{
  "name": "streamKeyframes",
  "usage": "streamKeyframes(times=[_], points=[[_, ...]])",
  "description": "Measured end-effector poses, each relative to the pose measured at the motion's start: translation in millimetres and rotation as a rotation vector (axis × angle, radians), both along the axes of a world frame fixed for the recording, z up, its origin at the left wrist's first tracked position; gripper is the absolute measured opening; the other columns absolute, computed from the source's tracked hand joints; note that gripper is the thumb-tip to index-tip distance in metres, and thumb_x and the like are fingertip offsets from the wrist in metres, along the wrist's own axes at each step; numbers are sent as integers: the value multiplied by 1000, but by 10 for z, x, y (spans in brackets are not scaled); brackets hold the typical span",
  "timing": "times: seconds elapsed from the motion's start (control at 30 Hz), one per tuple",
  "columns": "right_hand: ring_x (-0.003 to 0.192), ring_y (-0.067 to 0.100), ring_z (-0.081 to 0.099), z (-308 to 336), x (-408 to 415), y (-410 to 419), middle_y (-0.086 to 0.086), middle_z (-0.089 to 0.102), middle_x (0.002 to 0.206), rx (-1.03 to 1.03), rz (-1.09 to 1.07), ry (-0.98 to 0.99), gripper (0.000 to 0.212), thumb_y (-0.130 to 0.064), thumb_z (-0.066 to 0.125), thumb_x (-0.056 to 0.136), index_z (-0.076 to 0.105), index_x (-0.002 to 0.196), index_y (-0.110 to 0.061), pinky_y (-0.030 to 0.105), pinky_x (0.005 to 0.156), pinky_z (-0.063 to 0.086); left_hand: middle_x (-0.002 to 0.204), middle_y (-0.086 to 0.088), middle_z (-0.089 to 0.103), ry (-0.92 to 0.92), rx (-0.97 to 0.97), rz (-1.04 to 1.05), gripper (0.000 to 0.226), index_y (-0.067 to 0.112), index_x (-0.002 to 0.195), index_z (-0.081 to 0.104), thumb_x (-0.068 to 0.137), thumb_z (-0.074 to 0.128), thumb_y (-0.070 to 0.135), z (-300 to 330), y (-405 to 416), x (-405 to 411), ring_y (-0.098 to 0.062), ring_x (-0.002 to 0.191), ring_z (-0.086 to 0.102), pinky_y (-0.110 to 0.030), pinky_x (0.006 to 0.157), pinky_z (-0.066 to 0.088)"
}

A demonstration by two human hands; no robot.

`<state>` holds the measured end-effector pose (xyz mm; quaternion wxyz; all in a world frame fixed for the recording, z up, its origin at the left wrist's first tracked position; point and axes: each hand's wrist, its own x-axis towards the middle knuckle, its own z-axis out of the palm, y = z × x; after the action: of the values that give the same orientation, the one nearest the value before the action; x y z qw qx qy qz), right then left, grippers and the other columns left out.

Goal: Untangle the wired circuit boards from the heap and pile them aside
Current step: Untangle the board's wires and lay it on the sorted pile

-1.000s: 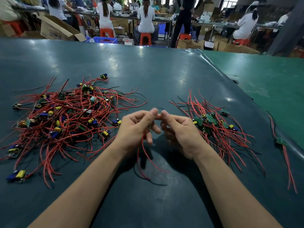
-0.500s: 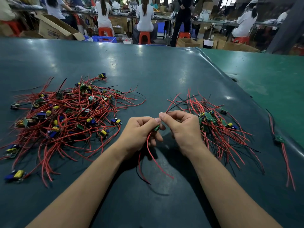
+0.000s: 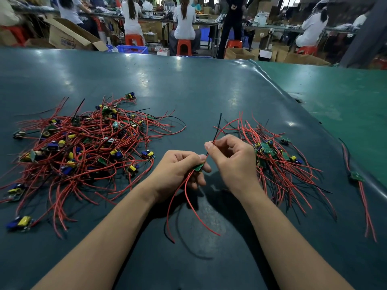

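1. Red and black wire leads (image 3: pixel 212 142) rise from between my right hand's (image 3: pixel 234 160) thumb and forefinger, which pinch them just above a small green circuit board (image 3: pixel 199 167).
2. My left hand (image 3: pixel 178 172) grips that board, fingers curled round it at chest centre, above the dark green table mat (image 3: pixel 188 91). The two hands are nearly touching.
3. Two more red leads (image 3: pixel 188 201) hang from the board's lower end and trail down to the mat between my forearms.
4. To my left lies the tangled heap (image 3: pixel 83 151): many red wires knotted around boards with yellow and blue parts.
5. To my right, just beside my right hand, lies the sorted pile (image 3: pixel 276 162), its boards gathered together and wires fanned outward.
6. One stray wired board (image 3: pixel 357 176) lies apart at the mat's far right edge.
7. I judge the held board is already clear of the heap and I am straightening its leads. To do this well I would slide the pinch along the wires gently, keep the board steady, then lay it on the right pile with wires aligned.
8. Beyond the table, people sit on red stools (image 3: pixel 184 47) at benches.
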<state>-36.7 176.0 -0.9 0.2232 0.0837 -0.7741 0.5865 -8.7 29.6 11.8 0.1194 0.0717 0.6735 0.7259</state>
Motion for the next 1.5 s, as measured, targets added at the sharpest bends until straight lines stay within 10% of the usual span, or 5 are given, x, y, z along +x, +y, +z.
streamKeyframes(times=[0.2,0.4,0.63,1.1,1.5], points=[[45,5,39,28,-62,68,-7,57,58,-498,114,-229,9,-14,76,83,79,78,-21,17,45,31,51,-7,60,0,-23,-24,40,15,62,71,97,52,20,29,-8,15,-12,39,50,-15,42,41],[58,8,43,-44,-59,12,6,59,74,-44,-39,25,16,-5,72,86,76,100,-11,16,57,38,49,-10,60,8,-48,-25,40,12,62,71,97,53,17,34,-10,23,-12,36,49,-16,41,41],[44,10,41,-8,-145,115,-8,59,64,-391,-60,-135,20,-6,68,89,74,94,-24,19,45,37,50,-10,61,19,-69,-69,40,14,61,72,96,54,17,22,-20,18,-13,37,48,-16,42,41],[45,6,49,-20,-140,128,-7,64,86,-314,-24,-51,39,6,58,91,75,82,-29,18,41,40,51,-12,61,25,-72,-131,37,12,63,70,96,55,15,7,-53,1,-15,38,50,-18,43,44],[45,12,61,119,-142,202,5,73,93,-716,109,-405,23,-24,61,96,62,113,-10,17,34,41,54,-8,63,55,29,-21,28,15,67,72,89,63,27,-31,-26,-25,-12,37,49,-16,41,40]])
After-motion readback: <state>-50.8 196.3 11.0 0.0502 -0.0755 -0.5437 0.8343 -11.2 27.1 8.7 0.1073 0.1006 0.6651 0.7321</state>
